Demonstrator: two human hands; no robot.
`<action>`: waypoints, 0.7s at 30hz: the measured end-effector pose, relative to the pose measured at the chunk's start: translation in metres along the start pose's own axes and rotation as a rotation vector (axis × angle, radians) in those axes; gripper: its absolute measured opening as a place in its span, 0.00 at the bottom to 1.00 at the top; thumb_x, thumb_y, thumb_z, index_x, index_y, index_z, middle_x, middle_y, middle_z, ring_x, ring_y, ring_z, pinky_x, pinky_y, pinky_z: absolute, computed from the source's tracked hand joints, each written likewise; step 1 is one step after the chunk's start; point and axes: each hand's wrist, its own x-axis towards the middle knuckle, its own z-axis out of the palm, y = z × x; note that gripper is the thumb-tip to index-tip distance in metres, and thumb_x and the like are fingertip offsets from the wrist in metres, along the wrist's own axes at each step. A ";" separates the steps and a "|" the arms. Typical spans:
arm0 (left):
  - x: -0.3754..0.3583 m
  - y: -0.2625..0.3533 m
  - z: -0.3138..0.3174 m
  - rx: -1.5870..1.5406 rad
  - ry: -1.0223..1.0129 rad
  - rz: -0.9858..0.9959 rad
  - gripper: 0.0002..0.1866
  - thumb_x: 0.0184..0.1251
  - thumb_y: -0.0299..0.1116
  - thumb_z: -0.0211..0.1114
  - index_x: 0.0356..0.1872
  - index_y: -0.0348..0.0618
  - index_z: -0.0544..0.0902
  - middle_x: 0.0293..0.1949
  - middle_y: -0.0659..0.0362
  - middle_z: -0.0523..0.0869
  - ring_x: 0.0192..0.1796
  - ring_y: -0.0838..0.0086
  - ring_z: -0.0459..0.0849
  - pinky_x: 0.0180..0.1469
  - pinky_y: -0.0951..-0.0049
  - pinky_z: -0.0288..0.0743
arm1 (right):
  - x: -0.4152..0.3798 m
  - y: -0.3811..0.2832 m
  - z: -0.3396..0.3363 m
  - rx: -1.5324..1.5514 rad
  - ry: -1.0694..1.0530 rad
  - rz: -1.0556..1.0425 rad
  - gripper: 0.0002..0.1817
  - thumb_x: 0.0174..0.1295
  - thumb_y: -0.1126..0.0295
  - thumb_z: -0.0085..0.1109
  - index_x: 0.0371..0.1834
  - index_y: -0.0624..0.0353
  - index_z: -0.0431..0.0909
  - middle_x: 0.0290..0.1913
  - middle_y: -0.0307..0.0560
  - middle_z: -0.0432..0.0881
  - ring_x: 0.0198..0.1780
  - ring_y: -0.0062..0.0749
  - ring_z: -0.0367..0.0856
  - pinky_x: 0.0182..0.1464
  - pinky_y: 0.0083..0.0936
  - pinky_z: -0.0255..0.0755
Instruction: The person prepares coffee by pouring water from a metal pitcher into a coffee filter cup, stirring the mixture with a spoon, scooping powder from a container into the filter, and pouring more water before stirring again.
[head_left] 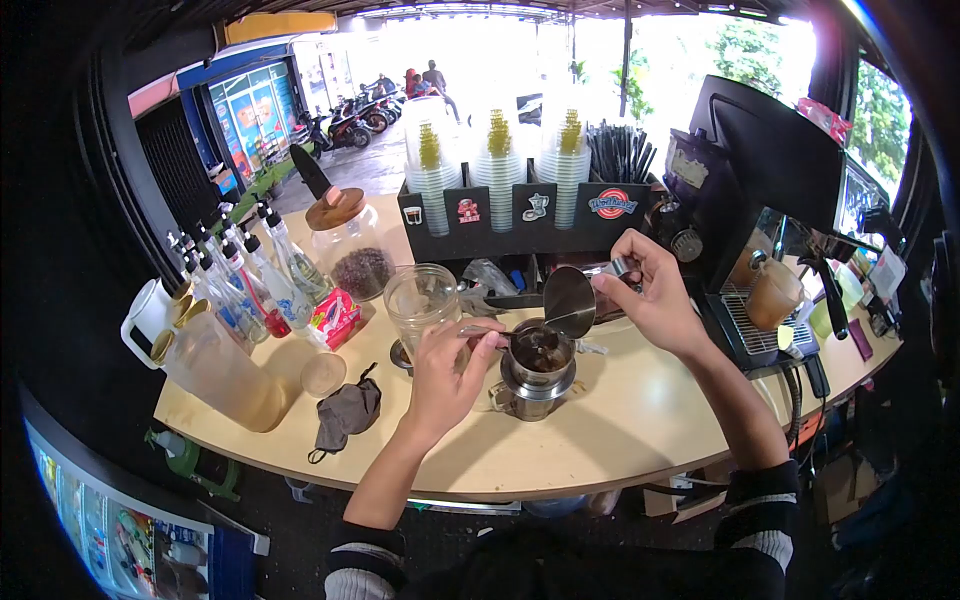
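My right hand (652, 297) grips a small metal cup (570, 302) by its handle. The cup is tipped over a metal coffee dripper (538, 375), its rim close above the opening. Dark, wet contents show inside the dripper, which sits on top of a metal vessel (533, 408) on the counter. At the dripper's left side, my left hand (446, 372) is closed, pinching what looks like a thin metal spoon (473, 331) whose far end reaches to the dripper. Just behind my left hand stands a clear jar (421, 297).
Several pump bottles (270, 310), a plastic jug (222, 375) and a grey cloth pouch (350, 412) stand or lie left on the wooden counter (630, 440). Behind is a black holder (515, 213) with stacked cups. An espresso machine (740, 250) and a filled cup (775, 295) are at right.
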 end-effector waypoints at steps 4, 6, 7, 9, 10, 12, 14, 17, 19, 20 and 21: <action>-0.001 -0.001 -0.001 0.018 0.007 0.017 0.09 0.68 0.31 0.58 0.36 0.38 0.84 0.31 0.57 0.87 0.37 0.67 0.85 0.48 0.68 0.71 | -0.001 -0.001 -0.002 -0.012 0.013 0.013 0.15 0.55 0.77 0.63 0.27 0.58 0.62 0.25 0.31 0.58 0.29 0.14 0.55 0.31 0.15 0.54; -0.002 -0.004 -0.002 0.012 0.045 0.042 0.08 0.68 0.32 0.58 0.37 0.41 0.84 0.30 0.62 0.87 0.32 0.73 0.83 0.46 0.70 0.65 | -0.002 -0.002 -0.003 -0.028 0.019 0.015 0.14 0.55 0.77 0.63 0.27 0.58 0.62 0.25 0.31 0.58 0.29 0.14 0.55 0.31 0.15 0.55; -0.002 -0.004 -0.003 0.013 0.044 0.042 0.08 0.68 0.32 0.58 0.37 0.41 0.84 0.30 0.62 0.87 0.32 0.73 0.83 0.46 0.70 0.65 | -0.002 -0.003 -0.004 -0.025 0.025 0.019 0.14 0.55 0.77 0.63 0.27 0.58 0.62 0.25 0.31 0.58 0.29 0.14 0.55 0.31 0.15 0.55; 0.000 -0.004 -0.008 0.013 0.068 0.024 0.07 0.67 0.32 0.58 0.38 0.42 0.84 0.31 0.61 0.87 0.32 0.73 0.83 0.46 0.70 0.65 | -0.002 -0.003 -0.006 -0.021 0.031 0.023 0.14 0.55 0.77 0.62 0.27 0.58 0.62 0.25 0.30 0.58 0.29 0.14 0.55 0.32 0.15 0.55; 0.001 -0.004 -0.010 0.014 0.067 0.024 0.07 0.67 0.32 0.58 0.38 0.42 0.84 0.31 0.61 0.87 0.32 0.73 0.83 0.46 0.70 0.65 | -0.002 -0.003 -0.007 -0.018 0.037 0.012 0.14 0.54 0.77 0.63 0.27 0.58 0.62 0.25 0.30 0.58 0.29 0.14 0.55 0.32 0.15 0.55; 0.003 -0.005 -0.015 0.058 0.091 0.062 0.07 0.67 0.31 0.59 0.37 0.42 0.84 0.31 0.61 0.87 0.32 0.73 0.82 0.46 0.70 0.66 | -0.002 -0.003 -0.009 -0.015 0.043 0.000 0.14 0.54 0.77 0.63 0.27 0.58 0.62 0.25 0.30 0.58 0.30 0.14 0.55 0.32 0.15 0.55; 0.005 -0.001 -0.023 0.077 0.085 0.048 0.08 0.68 0.31 0.59 0.38 0.40 0.84 0.31 0.59 0.87 0.34 0.72 0.83 0.46 0.70 0.69 | -0.003 -0.004 -0.010 -0.020 0.056 0.009 0.14 0.54 0.77 0.63 0.26 0.58 0.62 0.25 0.30 0.58 0.30 0.14 0.55 0.32 0.15 0.55; 0.004 -0.002 -0.025 0.071 0.108 0.038 0.07 0.67 0.31 0.59 0.38 0.40 0.83 0.31 0.59 0.87 0.34 0.72 0.83 0.45 0.70 0.69 | -0.001 -0.003 -0.011 -0.035 0.065 0.016 0.14 0.54 0.77 0.63 0.26 0.58 0.62 0.25 0.30 0.58 0.30 0.14 0.55 0.32 0.15 0.55; 0.004 -0.003 -0.026 0.046 0.136 0.041 0.06 0.66 0.30 0.59 0.37 0.42 0.83 0.30 0.61 0.87 0.31 0.72 0.82 0.46 0.70 0.66 | 0.000 -0.001 -0.011 -0.037 0.066 0.002 0.14 0.54 0.77 0.63 0.26 0.58 0.62 0.25 0.30 0.58 0.30 0.14 0.55 0.32 0.15 0.54; 0.004 -0.003 -0.027 0.050 0.144 0.050 0.06 0.66 0.30 0.59 0.37 0.42 0.83 0.30 0.61 0.87 0.32 0.72 0.82 0.46 0.70 0.66 | 0.001 0.000 -0.011 -0.042 0.069 -0.012 0.14 0.54 0.77 0.63 0.26 0.58 0.62 0.26 0.30 0.58 0.30 0.14 0.55 0.32 0.15 0.54; 0.004 -0.002 -0.027 0.053 0.151 0.059 0.06 0.66 0.30 0.59 0.37 0.42 0.84 0.30 0.61 0.87 0.32 0.73 0.82 0.45 0.70 0.66 | 0.002 0.000 -0.010 -0.041 0.068 -0.012 0.14 0.54 0.77 0.63 0.26 0.58 0.62 0.26 0.30 0.58 0.30 0.14 0.55 0.32 0.15 0.54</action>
